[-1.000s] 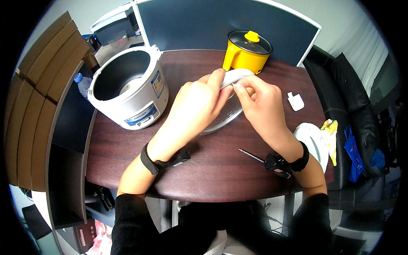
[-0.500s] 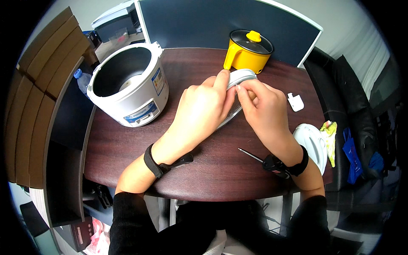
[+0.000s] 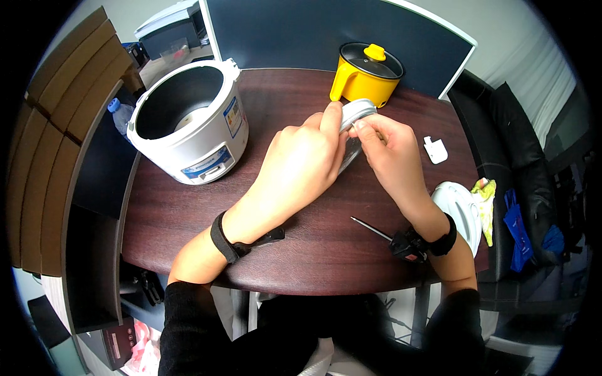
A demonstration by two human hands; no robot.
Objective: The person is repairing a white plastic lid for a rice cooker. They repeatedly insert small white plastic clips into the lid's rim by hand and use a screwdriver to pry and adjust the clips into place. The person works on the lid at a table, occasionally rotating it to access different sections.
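My left hand (image 3: 301,163) is closed on a pale lid or ring (image 3: 357,108) with a clear part, held tilted in the middle of the desk. My right hand (image 3: 392,160) pinches its edge right beside the left fingers; whatever small detail lies between the fingertips is hidden. Much of the clear part is behind my left hand. A screwdriver (image 3: 370,229) lies on the desk below my right hand, its handle partly behind my wrist. To the left stands a white cooker body (image 3: 217,143) with a dark open interior.
A yellow pot (image 3: 360,88) with a lid stands at the back before a dark partition (image 3: 288,34). At right lie a small white piece (image 3: 436,150), a white oval part (image 3: 448,203) and a yellow cloth (image 3: 485,207). Cardboard boxes (image 3: 50,188) are stacked left, a black sofa (image 3: 514,138) stands right.
The held piece has tilted further upright, so less of its clear part shows. My left hand has moved a little right, and my right fingers have shifted slightly along the rim.
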